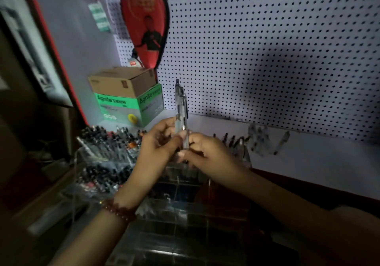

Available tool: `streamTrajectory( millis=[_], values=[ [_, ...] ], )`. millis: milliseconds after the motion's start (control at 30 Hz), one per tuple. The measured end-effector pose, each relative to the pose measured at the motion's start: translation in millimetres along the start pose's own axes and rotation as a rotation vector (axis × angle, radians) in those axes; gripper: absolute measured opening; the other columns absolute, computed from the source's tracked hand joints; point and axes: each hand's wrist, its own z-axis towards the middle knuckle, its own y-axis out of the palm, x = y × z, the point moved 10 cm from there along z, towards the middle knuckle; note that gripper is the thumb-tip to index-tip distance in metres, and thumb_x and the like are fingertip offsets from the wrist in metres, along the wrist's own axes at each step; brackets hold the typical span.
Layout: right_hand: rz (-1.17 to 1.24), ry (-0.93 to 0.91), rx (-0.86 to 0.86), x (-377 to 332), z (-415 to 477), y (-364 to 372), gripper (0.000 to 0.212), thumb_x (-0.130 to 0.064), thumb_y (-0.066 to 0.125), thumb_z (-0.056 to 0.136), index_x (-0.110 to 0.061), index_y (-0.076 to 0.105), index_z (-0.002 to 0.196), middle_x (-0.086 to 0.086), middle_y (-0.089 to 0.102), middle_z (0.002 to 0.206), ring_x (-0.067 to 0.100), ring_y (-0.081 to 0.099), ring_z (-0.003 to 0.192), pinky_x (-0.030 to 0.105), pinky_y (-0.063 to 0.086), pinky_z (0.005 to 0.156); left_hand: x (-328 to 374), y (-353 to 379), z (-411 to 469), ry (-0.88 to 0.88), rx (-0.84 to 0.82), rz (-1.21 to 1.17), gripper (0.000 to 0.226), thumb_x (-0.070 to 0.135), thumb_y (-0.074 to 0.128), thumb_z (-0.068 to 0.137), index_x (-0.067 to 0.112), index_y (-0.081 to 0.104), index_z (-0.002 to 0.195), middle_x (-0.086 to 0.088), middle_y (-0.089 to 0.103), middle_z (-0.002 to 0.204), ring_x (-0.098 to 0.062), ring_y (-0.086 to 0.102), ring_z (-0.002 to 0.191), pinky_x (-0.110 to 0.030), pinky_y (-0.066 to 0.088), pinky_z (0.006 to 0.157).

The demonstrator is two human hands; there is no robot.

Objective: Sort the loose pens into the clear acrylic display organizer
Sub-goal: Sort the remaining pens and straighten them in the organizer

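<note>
Two clear-barrelled pens [180,105] stand upright side by side in front of the pegboard, held at their lower ends. My left hand [158,142] grips them from the left and my right hand [203,152] pinches them from the right, directly above the clear acrylic organizer [176,214]. The organizer's left compartments [107,159] hold several dark-tipped pens. More loose pens [265,140] lie on the white shelf to the right. The pens' tips are hidden behind my fingers.
A green and brown cardboard box [127,99] sits at the back left of the shelf. A red racket case [146,21] hangs on the white pegboard [267,50]. A red frame edge [51,45] rises on the left.
</note>
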Motion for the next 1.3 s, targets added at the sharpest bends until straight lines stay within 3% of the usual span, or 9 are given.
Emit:
streamTrajectory(
  millis=[167,333,433,600,733,867,1000,1167,1300],
  values=[
    [-0.132,0.042,-0.392,-6.1,5.3,54.2,0.052,-0.032,0.065,0.088,-0.013,0.045,0.132,-0.003,0.065,0.110,0.009,0.062,0.097,0.032,0.051,0.087,-14.7,-50.0,-8.9,-0.012,0.056,0.041,0.020,-0.003,0.061,0.084,0.012,0.066,0.095,0.015,0.069,0.070,0.003,0.062,0.067,-0.013,0.048,0.064],
    [0.134,0.103,-0.079,-11.3,22.1,44.4,0.042,-0.041,0.056,0.090,-0.018,0.048,0.124,0.011,0.065,0.093,0.030,0.065,0.087,0.048,0.052,0.081,-34.9,-63.8,-24.9,-0.063,-0.136,0.084,0.023,0.003,0.060,0.080,0.004,0.068,0.101,0.020,0.065,0.063,0.013,0.054,0.056,-0.004,0.041,0.057],
    [0.235,0.015,0.053,-19.1,29.5,42.6,0.020,-0.024,0.055,0.094,-0.010,0.058,0.108,-0.006,0.059,0.081,0.009,0.061,0.074,0.021,0.050,0.069,-52.7,-63.6,-37.1,-0.082,-0.257,0.219,0.017,0.018,0.068,0.076,0.019,0.076,0.090,0.007,0.071,0.076,0.001,0.060,0.072,-0.019,0.050,0.068],
    [0.140,-0.021,0.116,-11.6,32.9,50.3,0.025,-0.024,0.053,0.096,-0.011,0.054,0.075,0.000,0.050,0.056,0.007,0.049,0.045,0.027,0.041,0.047,-59.1,-71.4,-47.1,-0.069,-0.185,0.240,0.024,0.006,0.069,0.076,0.024,0.070,0.092,0.022,0.067,0.068,0.011,0.058,0.066,-0.011,0.046,0.064],
    [0.024,-0.033,0.224,-11.1,35.0,35.3,0.029,-0.029,0.050,0.097,-0.007,0.050,0.078,0.012,0.057,0.057,0.019,0.057,0.041,0.030,0.044,0.042,-66.4,-96.1,-50.7,-0.037,-0.090,0.517,0.032,0.016,0.079,0.068,0.022,0.069,0.098,0.012,0.068,0.098,0.008,0.061,0.084,-0.014,0.049,0.077],
    [-0.271,-0.109,0.088,-16.7,40.4,48.8,0.032,-0.034,0.051,0.096,-0.005,0.050,0.083,0.006,0.055,0.059,0.015,0.055,0.051,0.035,0.046,0.054,-92.2,-107.3,-55.4,-0.087,-0.132,0.710,0.047,0.012,0.084,0.065,0.020,0.066,0.108,0.006,0.058,0.102,0.004,0.054,0.076,-0.014,0.043,0.072],
    [-0.524,-0.133,-0.135,-7.1,38.4,84.2,0.030,-0.040,0.049,0.096,-0.013,0.043,0.084,-0.008,0.039,0.059,0.002,0.037,0.049,0.020,0.027,0.046,-102.0,-102.0,-58.8,-0.097,-0.159,0.731,0.043,0.010,0.083,0.068,0.019,0.066,0.107,0.008,0.054,0.096,-0.006,0.055,0.078,-0.025,0.047,0.074],
    [-0.452,-0.088,-0.170,8.5,34.7,98.0,0.040,-0.038,0.053,0.095,-0.023,0.032,0.065,-0.005,0.036,0.055,0.005,0.033,0.046,0.021,0.026,0.046,-104.6,-96.1,-61.0,-0.102,-0.146,0.707,0.041,0.010,0.081,0.071,0.020,0.064,0.106,0.010,0.053,0.092,-0.007,0.055,0.075,-0.023,0.044,0.070],
    [-0.497,-0.096,-0.198,16.3,29.7,111.0,0.041,-0.049,0.051,0.092,-0.011,0.057,0.077,0.002,0.052,0.063,0.014,0.049,0.055,0.031,0.038,0.053,-104.0,-93.9,-62.1,-0.103,-0.158,0.748,0.041,0.010,0.080,0.071,0.019,0.063,0.107,0.012,0.054,0.087,-0.008,0.054,0.073,-0.024,0.045,0.068]
  ],
)
